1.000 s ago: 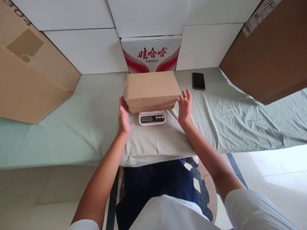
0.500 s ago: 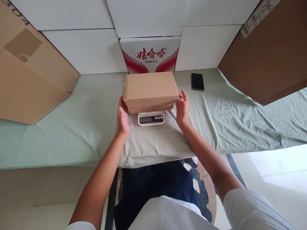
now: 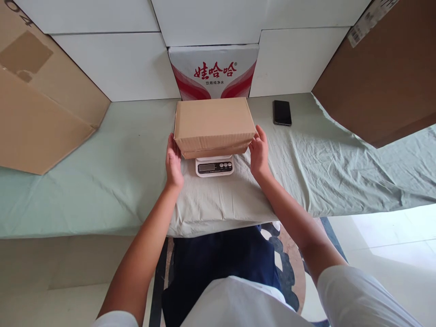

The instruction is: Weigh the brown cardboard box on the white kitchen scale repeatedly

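Note:
A closed brown cardboard box (image 3: 213, 120) rests on a small white digital scale (image 3: 214, 166) in the middle of the cloth-covered table (image 3: 102, 181). My left hand (image 3: 173, 162) presses flat against the box's lower left side. My right hand (image 3: 259, 152) presses against its lower right corner. The box is held between both palms. The scale's display and buttons show just below the box's front edge.
A black phone (image 3: 282, 112) lies on the cloth right of the box. A red-and-white printed carton (image 3: 214, 72) stands behind it against white blocks (image 3: 119, 68). Large brown cardboard boxes stand at the left (image 3: 41, 113) and right (image 3: 384, 77). The table's front edge is close to my body.
Both hands have closed in from a little apart onto the box's two sides. The box still sits on the scale.

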A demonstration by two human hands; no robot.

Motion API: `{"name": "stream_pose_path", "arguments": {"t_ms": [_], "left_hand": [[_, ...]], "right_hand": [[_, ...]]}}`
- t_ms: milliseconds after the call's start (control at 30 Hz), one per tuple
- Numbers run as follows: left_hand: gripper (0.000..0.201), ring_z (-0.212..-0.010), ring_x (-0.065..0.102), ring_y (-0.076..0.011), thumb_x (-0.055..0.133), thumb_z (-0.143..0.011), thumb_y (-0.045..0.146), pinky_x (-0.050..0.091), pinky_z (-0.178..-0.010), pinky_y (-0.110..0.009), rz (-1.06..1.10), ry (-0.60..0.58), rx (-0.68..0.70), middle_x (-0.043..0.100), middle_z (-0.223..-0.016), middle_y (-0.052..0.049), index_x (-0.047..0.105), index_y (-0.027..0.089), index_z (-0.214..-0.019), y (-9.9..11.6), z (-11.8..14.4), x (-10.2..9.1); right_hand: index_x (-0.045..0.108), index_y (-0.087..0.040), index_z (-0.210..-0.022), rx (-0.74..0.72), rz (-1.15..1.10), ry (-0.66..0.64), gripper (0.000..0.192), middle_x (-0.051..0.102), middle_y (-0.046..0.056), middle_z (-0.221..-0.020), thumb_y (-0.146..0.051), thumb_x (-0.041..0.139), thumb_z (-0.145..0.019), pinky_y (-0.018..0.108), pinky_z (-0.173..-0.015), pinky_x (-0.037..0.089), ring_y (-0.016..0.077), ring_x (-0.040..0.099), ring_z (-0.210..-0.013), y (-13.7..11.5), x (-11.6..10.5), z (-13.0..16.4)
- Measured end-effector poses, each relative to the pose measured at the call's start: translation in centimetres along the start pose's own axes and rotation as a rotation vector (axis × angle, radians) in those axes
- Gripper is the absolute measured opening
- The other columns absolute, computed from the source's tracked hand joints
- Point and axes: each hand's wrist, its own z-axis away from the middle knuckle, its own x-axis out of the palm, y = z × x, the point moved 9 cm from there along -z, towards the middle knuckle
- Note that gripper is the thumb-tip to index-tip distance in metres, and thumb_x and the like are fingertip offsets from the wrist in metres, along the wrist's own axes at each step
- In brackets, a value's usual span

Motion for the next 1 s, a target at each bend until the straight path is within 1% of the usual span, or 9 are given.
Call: {"name": "stream_pose_path", "arguments": {"t_ms": [100,267,367,500,633,800,1000], "left_hand": [[0.095,-0.166,0.026,-0.0297,0.049,-0.081,0.09,0.027,-0.134,-0.046,0.001,-0.003,0.004,0.029,-0.177,-0.005,0.046,0.033,-0.158,0.2,0.1,0.1],[0.094,-0.166,0.024,-0.0276,0.046,-0.083,0.09,0.026,-0.135,-0.045,-0.018,-0.003,-0.003,0.027,-0.178,-0.003,0.044,0.035,-0.159,0.2,0.1,0.1],[0.095,-0.166,0.024,-0.0285,0.048,-0.082,0.09,0.027,-0.134,-0.045,-0.006,0.001,0.0,0.027,-0.178,-0.004,0.044,0.034,-0.159,0.1,0.0,0.0],[0.093,-0.165,0.027,-0.029,0.049,-0.082,0.09,0.027,-0.134,-0.045,0.025,0.006,0.007,0.032,-0.176,-0.005,0.048,0.035,-0.157,0.1,0.0,0.0],[0.093,-0.164,0.029,-0.0286,0.047,-0.08,0.093,0.03,-0.133,-0.044,-0.011,0.001,-0.002,0.035,-0.175,-0.004,0.05,0.037,-0.155,0.3,0.1,0.2],[0.092,-0.164,0.03,-0.0295,0.046,-0.081,0.091,0.03,-0.132,-0.045,-0.012,-0.024,0.012,0.041,-0.172,-0.007,0.052,0.034,-0.153,0.9,0.2,0.7],[0.086,-0.163,0.033,-0.0292,0.049,-0.084,0.088,0.031,-0.131,-0.044,0.01,-0.026,0.009,0.042,-0.171,-0.005,0.054,0.035,-0.151,1.1,0.4,0.8]], "right_hand": [[0.045,-0.039,-0.146,0.007,-0.013,0.011,0.068,0.051,0.001,-0.162,-0.064,0.059,-0.085,0.061,-0.134,0.03,0.03,0.044,-0.157,-0.2,0.0,0.1],[0.046,-0.038,-0.146,0.01,-0.023,0.012,0.069,0.051,0.001,-0.162,-0.064,0.06,-0.084,0.059,-0.135,0.03,0.0298,0.044,-0.157,-0.2,0.1,0.1],[0.046,-0.039,-0.145,0.011,-0.011,0.005,0.069,0.052,0.001,-0.161,-0.065,0.061,-0.083,0.059,-0.135,0.03,0.0298,0.044,-0.157,-0.2,0.1,0.1],[0.047,-0.038,-0.145,0.006,-0.015,-0.002,0.067,0.052,0.002,-0.162,-0.065,0.059,-0.085,0.06,-0.135,0.028,0.0283,0.043,-0.158,-0.3,0.2,0.2],[0.048,-0.039,-0.144,0.003,-0.004,0.003,0.067,0.053,0.0,-0.16,-0.068,0.06,-0.084,0.059,-0.135,0.028,0.0277,0.043,-0.158,-0.4,0.2,0.2],[0.049,-0.04,-0.144,-0.008,0.01,0.005,0.068,0.055,-0.001,-0.158,-0.069,0.06,-0.083,0.06,-0.135,0.029,0.0282,0.042,-0.158,-0.4,0.2,0.1],[0.052,-0.042,-0.142,-0.042,0.084,-0.056,0.063,0.055,-0.003,-0.158,-0.073,0.053,-0.087,0.059,-0.132,0.034,0.0279,0.04,-0.158,-1.3,1.2,0.5]]}}
